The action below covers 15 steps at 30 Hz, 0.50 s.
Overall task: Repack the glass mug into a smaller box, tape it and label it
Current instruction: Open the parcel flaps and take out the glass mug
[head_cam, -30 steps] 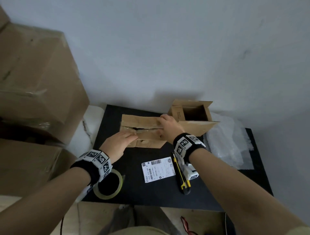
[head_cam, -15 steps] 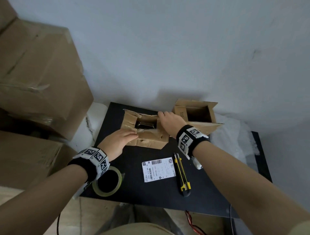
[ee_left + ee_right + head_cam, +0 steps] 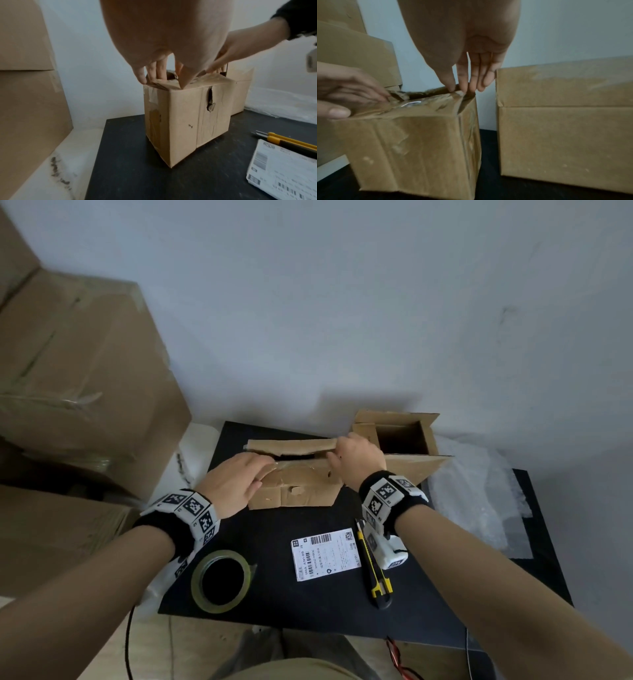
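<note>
A worn cardboard box [image 3: 301, 491] stands mid-table, its two top flaps lying nearly together with a narrow dark gap between them. My left hand [image 3: 233, 484] rests on the left part of the near flap, fingers laid over it. My right hand [image 3: 356, 455] pinches the right end of the far flap between thumb and fingers. The wrist views show the same box [image 3: 185, 121] [image 3: 412, 135] with crumpled tape along its top edges. A second box [image 3: 400, 436] stands open at the back right. The mug is not visible.
On the black table [image 3: 308, 604] lie a shipping label [image 3: 325, 554], a yellow utility knife [image 3: 373, 570] and a roll of clear tape [image 3: 222, 580]. Bubble wrap [image 3: 479, 501] covers the right side. Large cartons [image 3: 75, 378] are stacked at the left, against the wall.
Half a second ago the box's flaps stood apart and showed its dark inside; now they lie almost together. Both hands stayed on the box top.
</note>
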### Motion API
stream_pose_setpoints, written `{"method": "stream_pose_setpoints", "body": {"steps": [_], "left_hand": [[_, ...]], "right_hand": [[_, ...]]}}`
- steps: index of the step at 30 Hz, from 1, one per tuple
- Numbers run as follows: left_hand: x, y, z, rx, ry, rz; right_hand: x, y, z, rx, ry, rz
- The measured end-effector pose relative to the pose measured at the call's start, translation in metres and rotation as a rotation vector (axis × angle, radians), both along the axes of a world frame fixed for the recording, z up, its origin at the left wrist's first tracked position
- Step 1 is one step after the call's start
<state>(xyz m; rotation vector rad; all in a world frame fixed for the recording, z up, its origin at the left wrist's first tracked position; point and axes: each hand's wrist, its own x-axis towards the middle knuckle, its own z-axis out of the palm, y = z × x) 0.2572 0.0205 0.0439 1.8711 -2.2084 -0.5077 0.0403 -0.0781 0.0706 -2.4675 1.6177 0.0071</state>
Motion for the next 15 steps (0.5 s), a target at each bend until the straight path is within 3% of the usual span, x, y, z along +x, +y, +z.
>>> {"method": "stream_pose_setpoints", "body": {"steps": [3,6,15], "left_hand": [[0.004,-0.006,0.004,0.086,-0.043,0.083],[0.011,-0.006,0.002,0.159,-0.103,0.080],[0.004,-0.002,0.010,0.110,-0.112,0.027]], "right_hand": [[-0.008,0.012,-0.010,0.021,-0.117,0.076],[-0.011,0.017,-0.014,0.136,-0.055,0.184],[-0.010,0.008,-0.001,0.282,-0.067,0.157]]}}
